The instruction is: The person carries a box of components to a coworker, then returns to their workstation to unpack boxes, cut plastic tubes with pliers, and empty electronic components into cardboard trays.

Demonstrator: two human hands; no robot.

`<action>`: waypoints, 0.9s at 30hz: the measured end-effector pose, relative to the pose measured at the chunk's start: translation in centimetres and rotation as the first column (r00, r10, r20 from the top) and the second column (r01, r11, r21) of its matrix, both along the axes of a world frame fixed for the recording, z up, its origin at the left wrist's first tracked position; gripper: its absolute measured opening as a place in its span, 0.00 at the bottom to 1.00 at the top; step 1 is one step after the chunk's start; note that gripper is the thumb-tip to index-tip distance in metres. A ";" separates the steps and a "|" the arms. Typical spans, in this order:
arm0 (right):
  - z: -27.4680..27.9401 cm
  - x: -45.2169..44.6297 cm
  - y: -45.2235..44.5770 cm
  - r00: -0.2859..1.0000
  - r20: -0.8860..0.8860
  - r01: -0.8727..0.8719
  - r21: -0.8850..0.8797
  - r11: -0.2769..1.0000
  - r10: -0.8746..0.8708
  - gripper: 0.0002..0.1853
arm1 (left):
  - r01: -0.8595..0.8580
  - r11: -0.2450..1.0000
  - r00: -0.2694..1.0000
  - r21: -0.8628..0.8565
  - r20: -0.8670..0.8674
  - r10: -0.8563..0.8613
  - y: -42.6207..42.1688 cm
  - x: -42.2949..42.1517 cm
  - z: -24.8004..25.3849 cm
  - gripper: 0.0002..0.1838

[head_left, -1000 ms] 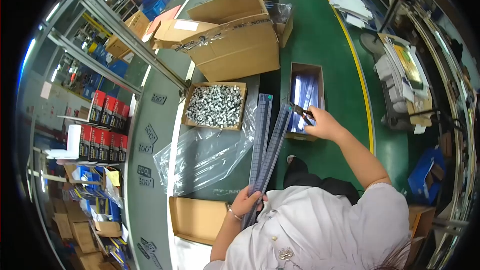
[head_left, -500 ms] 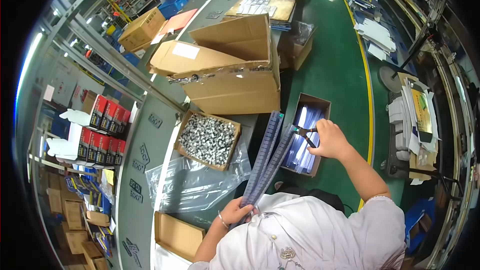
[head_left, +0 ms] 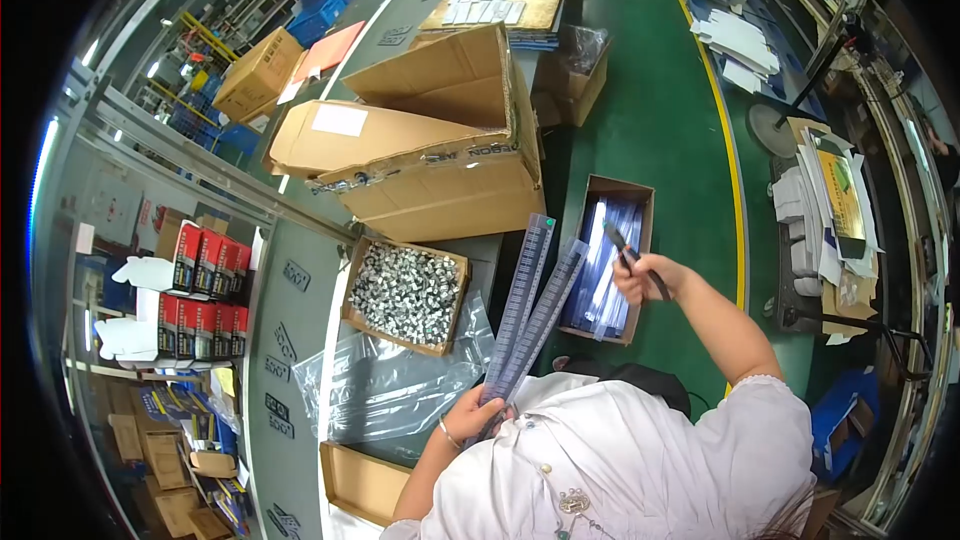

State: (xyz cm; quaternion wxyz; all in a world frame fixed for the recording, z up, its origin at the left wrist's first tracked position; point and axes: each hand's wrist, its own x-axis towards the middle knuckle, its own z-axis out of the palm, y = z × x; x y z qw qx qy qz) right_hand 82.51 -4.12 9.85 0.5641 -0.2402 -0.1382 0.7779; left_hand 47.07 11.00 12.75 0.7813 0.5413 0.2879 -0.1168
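Observation:
My left hand is closed around the lower ends of two bundles of long clear plastic tubes, which fan apart toward the top. A green plug shows at the tip of the left bundle; none shows on the right one. In my right hand are dark-handled pliers, held over a long carton of similar clear tubes. The pliers are apart from the tubes in my left hand. Left of the tubes, a shallow cardboard box holds many small metallic pieces.
A big open carton stands on the bench beyond the small box. A clear plastic bag and an empty cardboard tray lie nearer. Red-and-black boxes are stacked at left. A cart with papers is at right.
The pliers have come away from the tip of the right tube bundle, up and to the right. The green piece at that tip no longer shows there. The view has shifted.

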 end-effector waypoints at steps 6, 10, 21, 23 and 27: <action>4.2 3.0 -0.6 -0.639 0.769 0.166 0.170 0.971 -0.025 0.22 | 0.023 1.000 0.999 0.016 0.036 -0.024 0.3 -0.6 -1.1 0.14; 9.9 2.2 -0.2 -0.790 0.604 0.053 0.237 0.970 -0.104 0.25 | 0.054 0.999 0.992 0.005 0.112 -0.054 0.2 0.2 -0.7 0.15; 12.4 1.8 0.8 -0.909 0.365 -0.147 0.171 0.974 -0.202 0.30 | 0.146 0.987 0.986 0.073 0.074 -0.151 0.3 2.2 -0.6 0.19; 12.3 2.2 0.7 -0.916 0.362 -0.135 0.132 0.982 -0.175 0.30 | 0.154 0.985 0.984 0.078 0.082 -0.161 0.3 2.5 -0.5 0.20; 12.3 2.4 0.3 -0.914 0.375 -0.133 0.091 0.987 -0.157 0.31 | 0.224 0.964 0.967 0.145 0.087 -0.238 0.5 2.9 -0.3 0.20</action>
